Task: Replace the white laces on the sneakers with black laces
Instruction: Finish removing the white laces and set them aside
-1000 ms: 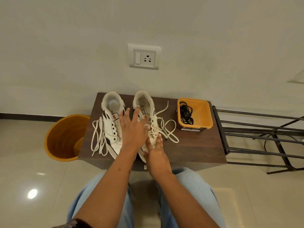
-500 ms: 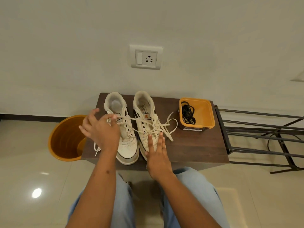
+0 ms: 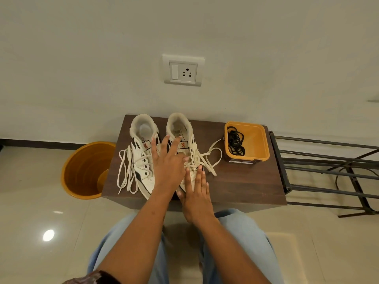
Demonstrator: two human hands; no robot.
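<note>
Step in hand: unlacing the right sneaker (image 3: 184,148), which is on the counter (image 3: 235,185). Left hand (image 3: 168,162) open, fingers spread above the sneakers; right hand (image 3: 196,189) flat on its toe (holding nothing). Next: grip the white lace (image 3: 207,158) and pull it free. Black laces (image 3: 235,142) wait in the yellow tub (image 3: 256,140).

White sneakers (image 3: 143,156) with black side markings and an orange tongue emblem, cream laces (image 3: 126,171), black laces (image 3: 235,143) in an orange tub (image 3: 257,140), dark brown wood-grain counter (image 3: 246,181), orange bin (image 3: 86,171).
</note>
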